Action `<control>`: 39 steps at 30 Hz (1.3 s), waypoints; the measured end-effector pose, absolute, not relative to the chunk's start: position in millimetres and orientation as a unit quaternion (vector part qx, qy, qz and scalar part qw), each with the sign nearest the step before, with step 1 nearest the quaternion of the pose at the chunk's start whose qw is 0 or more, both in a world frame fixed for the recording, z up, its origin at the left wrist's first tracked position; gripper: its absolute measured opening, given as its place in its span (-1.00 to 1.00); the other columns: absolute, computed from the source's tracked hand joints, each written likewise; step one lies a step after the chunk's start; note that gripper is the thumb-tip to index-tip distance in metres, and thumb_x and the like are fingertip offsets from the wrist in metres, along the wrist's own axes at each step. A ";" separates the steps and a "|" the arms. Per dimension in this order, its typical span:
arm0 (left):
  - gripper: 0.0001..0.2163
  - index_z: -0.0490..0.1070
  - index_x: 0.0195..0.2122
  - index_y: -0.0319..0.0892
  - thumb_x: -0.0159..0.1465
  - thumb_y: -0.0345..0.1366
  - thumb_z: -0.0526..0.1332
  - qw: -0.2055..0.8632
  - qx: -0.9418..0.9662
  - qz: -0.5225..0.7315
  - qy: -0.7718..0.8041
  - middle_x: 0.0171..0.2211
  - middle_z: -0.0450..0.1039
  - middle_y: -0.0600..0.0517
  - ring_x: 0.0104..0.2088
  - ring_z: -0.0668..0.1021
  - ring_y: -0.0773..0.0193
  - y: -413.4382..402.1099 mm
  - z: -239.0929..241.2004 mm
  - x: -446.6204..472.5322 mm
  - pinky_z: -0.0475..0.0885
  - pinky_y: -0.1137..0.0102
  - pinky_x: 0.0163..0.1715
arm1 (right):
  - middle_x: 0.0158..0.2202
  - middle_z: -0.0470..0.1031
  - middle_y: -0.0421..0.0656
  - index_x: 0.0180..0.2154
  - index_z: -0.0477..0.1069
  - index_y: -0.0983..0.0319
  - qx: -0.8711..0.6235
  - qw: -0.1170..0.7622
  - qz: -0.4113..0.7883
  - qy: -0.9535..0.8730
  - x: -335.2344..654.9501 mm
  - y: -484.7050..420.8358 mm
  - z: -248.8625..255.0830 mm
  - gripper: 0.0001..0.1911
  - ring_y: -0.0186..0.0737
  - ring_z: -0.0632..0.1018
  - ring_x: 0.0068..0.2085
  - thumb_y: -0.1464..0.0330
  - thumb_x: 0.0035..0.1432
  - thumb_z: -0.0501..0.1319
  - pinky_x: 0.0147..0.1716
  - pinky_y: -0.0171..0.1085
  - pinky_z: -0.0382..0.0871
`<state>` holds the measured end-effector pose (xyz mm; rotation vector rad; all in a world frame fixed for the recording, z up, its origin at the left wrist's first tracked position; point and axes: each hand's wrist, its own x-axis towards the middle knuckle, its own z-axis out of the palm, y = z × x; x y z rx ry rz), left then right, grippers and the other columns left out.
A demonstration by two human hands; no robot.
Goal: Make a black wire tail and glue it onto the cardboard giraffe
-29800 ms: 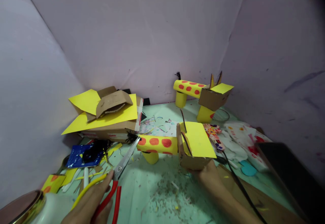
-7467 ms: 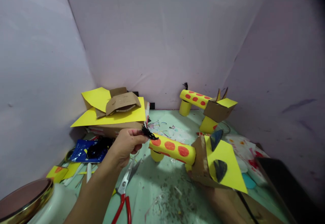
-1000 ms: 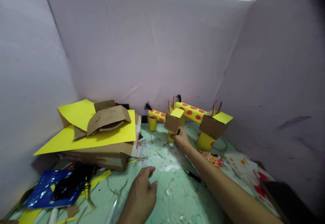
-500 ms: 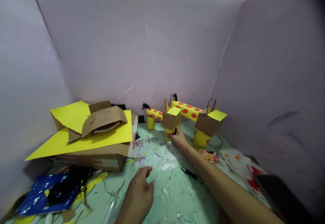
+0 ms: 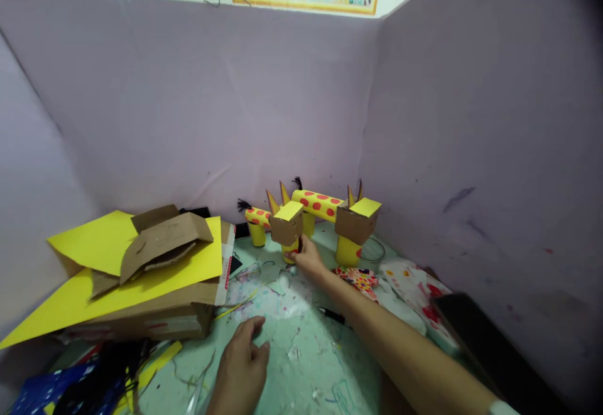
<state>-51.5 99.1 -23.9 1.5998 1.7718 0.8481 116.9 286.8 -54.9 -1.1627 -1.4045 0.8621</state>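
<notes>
My right hand reaches forward, its fingers closed around the yellow front tube of the smaller animal figure. That figure has a brown cardboard box head with a yellow top, pointed ears, a red-spotted yellow body and a black tail. To its right stands a larger figure of the same make. Nearer to me, my left hand is low over the table with its fingers loosely apart and nothing in them. The fingertips of my right hand are partly hidden against the tube.
At left, yellow sheets and cardboard scraps lie on a cardboard box. A blue packet is at lower left. On the right are a pen, patterned paper and a dark flat object. Lilac panels enclose the table.
The view has swung to the right, so everything sits further left. The smaller figure's head appears turned slightly, with my right hand still on its front tube. My left hand stays open.
</notes>
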 end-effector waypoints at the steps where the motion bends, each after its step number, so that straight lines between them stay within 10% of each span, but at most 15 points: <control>1: -0.68 0.42 -0.11 -0.37 0.08 -0.49 0.11 0.298 0.605 0.320 0.665 -0.22 0.52 -0.15 -0.37 0.54 0.19 99.5 -24.8 -51.6 0.41 0.27 -0.20 | -0.03 0.39 -0.07 0.00 0.31 0.27 -0.486 0.535 0.361 -0.590 115.9 283.4 -54.1 -0.68 -0.15 0.49 -0.12 0.30 0.23 0.15 -0.17 -0.08 0.43; 10: -0.68 0.42 -0.12 -0.32 0.08 -0.50 0.11 0.287 0.611 0.317 0.666 -0.20 0.50 -0.12 -0.44 0.51 0.26 99.3 -27.5 -51.3 0.41 0.31 -0.25 | -0.18 0.50 -0.05 -0.14 0.32 0.31 -0.526 0.525 0.338 -0.578 122.0 262.2 -50.3 -0.45 -0.09 0.52 -0.19 0.40 -0.24 0.42 -0.24 -0.21 0.40; 17: -0.68 0.42 -0.13 -0.30 0.06 -0.51 0.10 0.282 0.623 0.332 0.649 -0.19 0.49 -0.12 -0.45 0.50 0.27 98.5 -32.8 -51.9 0.40 0.31 -0.25 | -0.18 0.47 -0.12 -0.13 0.36 0.30 -0.557 0.488 0.318 -0.592 120.9 261.8 -44.8 -0.77 -0.23 0.52 -0.22 0.32 0.20 0.18 -0.23 -0.15 0.43; 25: -0.66 0.41 -0.11 -0.33 0.07 -0.48 0.08 0.289 0.628 0.325 0.645 -0.16 0.47 -0.16 -0.36 0.52 0.20 98.9 -33.7 -51.8 0.39 0.25 -0.18 | -0.28 0.53 -0.06 -0.27 0.40 0.31 -0.610 0.442 0.277 -0.597 118.1 250.2 -35.4 -0.66 -0.10 0.52 -0.27 0.43 -0.17 0.38 -0.35 -0.26 0.38; 39: -0.68 0.41 -0.13 -0.28 0.08 -0.48 0.08 0.286 0.623 0.324 0.652 -0.18 0.48 -0.12 -0.40 0.51 0.25 97.3 -29.1 -50.4 0.40 0.29 -0.20 | -0.06 0.41 -0.08 -0.04 0.33 0.28 -0.609 0.366 0.330 -0.621 123.2 255.2 -39.0 -0.70 -0.17 0.50 -0.14 0.29 0.22 0.16 -0.19 -0.10 0.44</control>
